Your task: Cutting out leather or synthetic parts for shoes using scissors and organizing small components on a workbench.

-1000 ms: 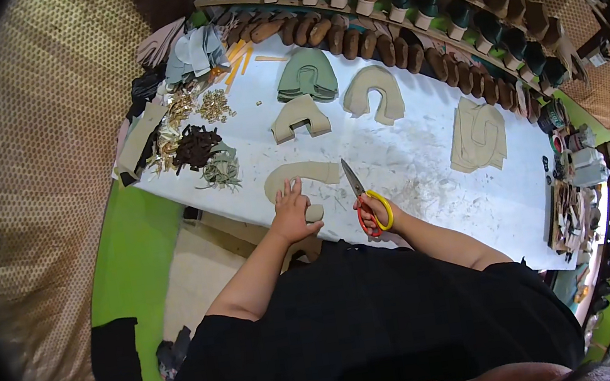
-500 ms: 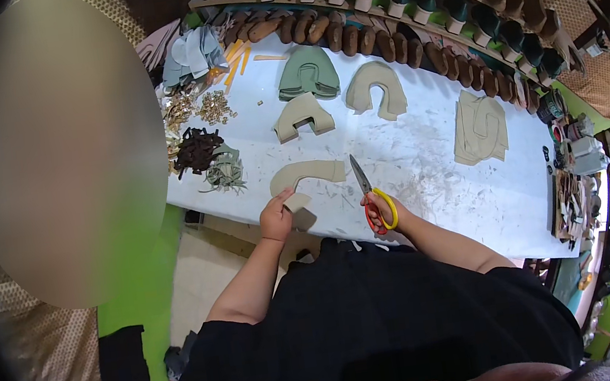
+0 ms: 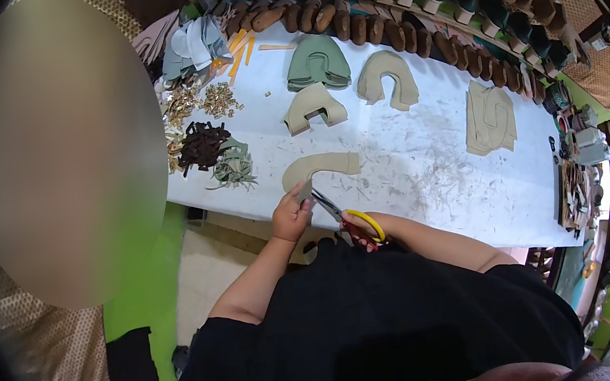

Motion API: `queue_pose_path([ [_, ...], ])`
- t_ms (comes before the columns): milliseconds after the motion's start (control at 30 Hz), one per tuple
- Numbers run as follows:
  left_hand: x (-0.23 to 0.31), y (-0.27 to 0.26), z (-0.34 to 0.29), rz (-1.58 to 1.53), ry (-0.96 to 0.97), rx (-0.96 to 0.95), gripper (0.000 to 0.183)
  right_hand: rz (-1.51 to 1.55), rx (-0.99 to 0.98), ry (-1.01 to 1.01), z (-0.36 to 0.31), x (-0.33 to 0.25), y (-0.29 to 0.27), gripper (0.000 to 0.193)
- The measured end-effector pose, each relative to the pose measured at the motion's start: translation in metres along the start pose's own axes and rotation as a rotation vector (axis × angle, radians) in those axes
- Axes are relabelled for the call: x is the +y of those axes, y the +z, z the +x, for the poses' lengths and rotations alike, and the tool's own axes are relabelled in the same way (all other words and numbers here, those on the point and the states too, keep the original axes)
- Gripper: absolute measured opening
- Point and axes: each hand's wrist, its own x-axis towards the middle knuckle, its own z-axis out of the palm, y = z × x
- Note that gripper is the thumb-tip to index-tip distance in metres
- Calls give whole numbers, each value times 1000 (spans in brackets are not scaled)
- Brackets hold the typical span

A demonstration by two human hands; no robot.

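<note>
A curved beige shoe-upper piece reaches over the near edge of the white table. My left hand pinches its near end between thumb and fingers. Scissors with one yellow and one red handle are gripped in my right hand. Their blades point up and left, with the tips at the piece's end beside my left fingers. Whether the blades touch or cut the material is too small to tell.
Beyond lie a green stack of pieces, a beige stack, a beige U-shaped piece and a beige pile. Dark brown strips, green strips and gold bits sit left. Shoes and lasts line the back.
My right hand has brought the scissors left and down, from apart to the piece's near end. My left hand has shifted slightly right and tilted that end up. The whole view has shifted a little.
</note>
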Motion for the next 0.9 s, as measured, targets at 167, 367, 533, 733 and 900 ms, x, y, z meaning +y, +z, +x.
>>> queue_pose_path([
  [167, -18, -1, -9, -4, 137, -117, 40, 60, 29, -49, 23, 2, 14, 75],
  [367, -27, -8, -9, 168, 230, -152, 36, -89, 112, -48, 16, -12, 27, 76],
  [533, -27, -14, -2, 117, 203, -176, 33, -165, 162, -62, 19, -14, 32, 74],
  [733, -24, -22, 4, 160, 310, -221, 33, -177, 204, -148, 26, -3, 35, 67],
  [900, -23, -27, 8, 179, 389, -225, 31, -310, 318, -142, 25, -5, 39, 65],
])
